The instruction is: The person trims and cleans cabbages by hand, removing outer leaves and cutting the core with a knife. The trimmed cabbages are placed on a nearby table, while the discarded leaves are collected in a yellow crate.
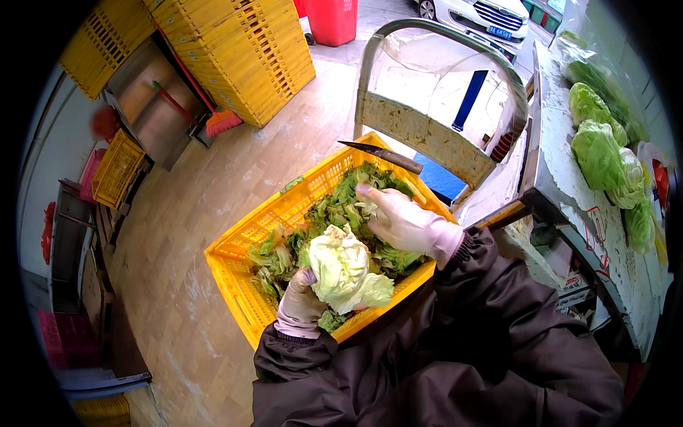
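Note:
My gloved left hand point(302, 305) holds a pale head of lettuce point(339, 264) from its left side, above a yellow plastic crate point(235, 315). Wilted and cut lettuce leaves point(344, 200) fill much of the crate. Over these leaves, to the right of the lettuce head, is my gloved right hand point(403, 219), its thumb and fingers apart; a pale bit of leaf lies by the fingers, and whether they grip it I cannot tell. A knife point(395, 158) with a worn handle rests across the crate's far rim, its dark blade pointing left.
A metal-framed chair point(427, 133) stands beyond the crate. On the right, a worn table point(576, 197) bears several lettuce heads point(597, 155). Stacked yellow crates point(251, 58) and an orange broom point(221, 123) stand at the far left. A red bin point(332, 21) and white car point(485, 16) are farther off.

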Tool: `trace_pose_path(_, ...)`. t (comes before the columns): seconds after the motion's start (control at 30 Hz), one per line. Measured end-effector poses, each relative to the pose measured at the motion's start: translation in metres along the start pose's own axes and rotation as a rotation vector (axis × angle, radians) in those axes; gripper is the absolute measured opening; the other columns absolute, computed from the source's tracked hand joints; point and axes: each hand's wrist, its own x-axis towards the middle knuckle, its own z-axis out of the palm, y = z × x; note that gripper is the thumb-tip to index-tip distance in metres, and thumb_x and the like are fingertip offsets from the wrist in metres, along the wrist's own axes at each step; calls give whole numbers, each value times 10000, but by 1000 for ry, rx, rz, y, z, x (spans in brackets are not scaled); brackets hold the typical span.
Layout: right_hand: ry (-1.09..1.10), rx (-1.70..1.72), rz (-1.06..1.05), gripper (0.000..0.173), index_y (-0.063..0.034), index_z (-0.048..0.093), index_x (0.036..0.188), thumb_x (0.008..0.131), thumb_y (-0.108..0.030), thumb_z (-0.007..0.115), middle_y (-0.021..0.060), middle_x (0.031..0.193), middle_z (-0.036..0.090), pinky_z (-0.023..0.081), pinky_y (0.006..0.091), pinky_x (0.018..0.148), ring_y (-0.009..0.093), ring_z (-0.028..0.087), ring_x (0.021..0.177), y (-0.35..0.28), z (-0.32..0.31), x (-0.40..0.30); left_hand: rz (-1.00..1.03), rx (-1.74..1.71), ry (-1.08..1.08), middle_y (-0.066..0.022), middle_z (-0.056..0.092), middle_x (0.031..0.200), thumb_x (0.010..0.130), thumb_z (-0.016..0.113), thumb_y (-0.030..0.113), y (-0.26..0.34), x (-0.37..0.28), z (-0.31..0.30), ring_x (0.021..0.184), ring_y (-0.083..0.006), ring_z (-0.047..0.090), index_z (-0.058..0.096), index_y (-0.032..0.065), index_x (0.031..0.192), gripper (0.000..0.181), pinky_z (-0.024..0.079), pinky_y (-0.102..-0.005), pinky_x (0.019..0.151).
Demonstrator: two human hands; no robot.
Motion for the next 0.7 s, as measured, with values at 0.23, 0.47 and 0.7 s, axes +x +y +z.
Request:
trace_pose_path(0.23,-178,150,-213,388,-34,536,1226,948,-304,512,187,883,603,496,382,771,339,613,848,-36,-3,-3,-79,91,-38,-129,508,1301,773,685,467,2,2,17,1173,-275,522,373,28,1370,804,415,-421,1007)
trace_pose_path(0.47,113,155,177,332,-12,561,998,951,-333,490,216,836,593,479,402,706,389,589,793,-24,26,-1,156,344,-15,-129,504,1290,873,555,484,-7,10,13,1106,-248,555,320,2,1380,737,482,-388,910)
trace_pose_path(0.7,231,753,252,291,10,527,1091,990,-247,435,157,957,599,467,327,800,253,595,890,42,67,-13,-70,148,49,-165,572,1146,805,446,4,5,4,16,832,-238,648,369,35,1345,546,559,-346,695)
